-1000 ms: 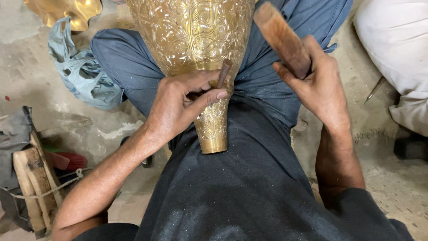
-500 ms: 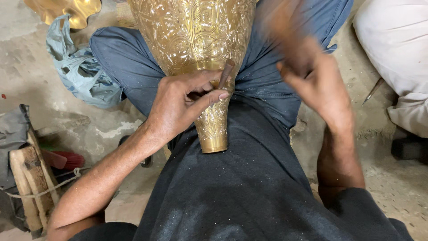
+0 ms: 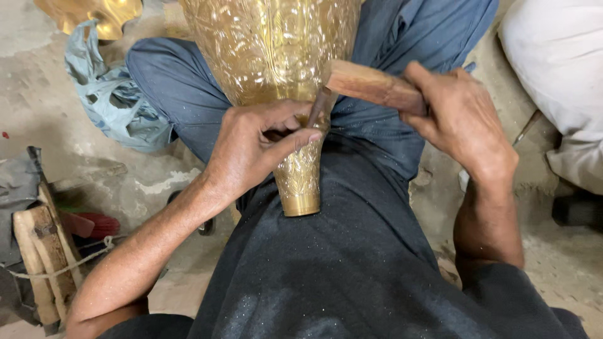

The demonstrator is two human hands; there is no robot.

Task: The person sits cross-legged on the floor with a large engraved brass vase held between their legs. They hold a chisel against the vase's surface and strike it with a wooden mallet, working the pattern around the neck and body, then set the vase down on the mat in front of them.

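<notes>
A large engraved brass vase [image 3: 270, 50] lies across my lap, its narrow neck pointing toward me. My left hand [image 3: 251, 147] rests on the neck and pinches a small dark metal chisel [image 3: 319, 107] against the brass. My right hand [image 3: 461, 119] grips a wooden mallet [image 3: 370, 86], whose end meets the top of the chisel. I sit cross-legged in blue trousers and a dark shirt.
A blue cloth [image 3: 113, 100] lies on the concrete floor at the left, beside another brass piece [image 3: 94, 12] at the top left. Wooden blocks tied with string [image 3: 41, 251] stand at the lower left. A person in white clothing [image 3: 559, 75] sits at the right.
My right hand has swung the mallet down from its raised position onto the chisel. My left hand and the vase have stayed where they were.
</notes>
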